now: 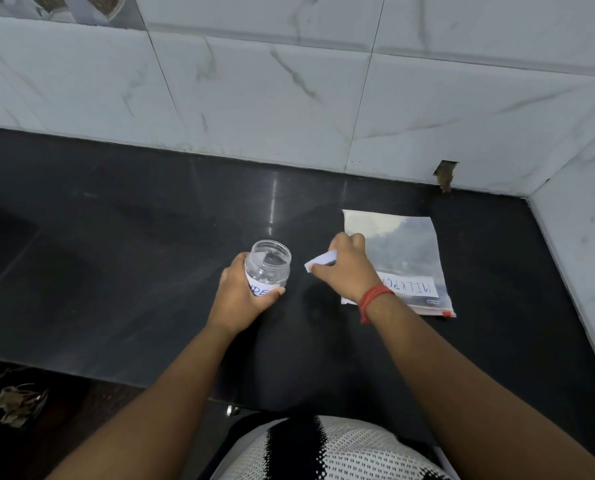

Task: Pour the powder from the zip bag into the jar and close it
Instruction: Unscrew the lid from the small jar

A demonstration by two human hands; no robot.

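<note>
A clear plastic jar with a white paper label stands upright and uncapped on the black counter. My left hand grips it around the lower part. My right hand holds a white lid just to the right of the jar, a little above the counter. A zip bag with white powder and a handwritten label lies flat on the counter behind and to the right of my right hand; my wrist covers part of it.
White marble tiles form the wall at the back and on the right, making a corner near the bag. The counter's front edge runs just ahead of my body. Dry debris lies on the floor at the lower left.
</note>
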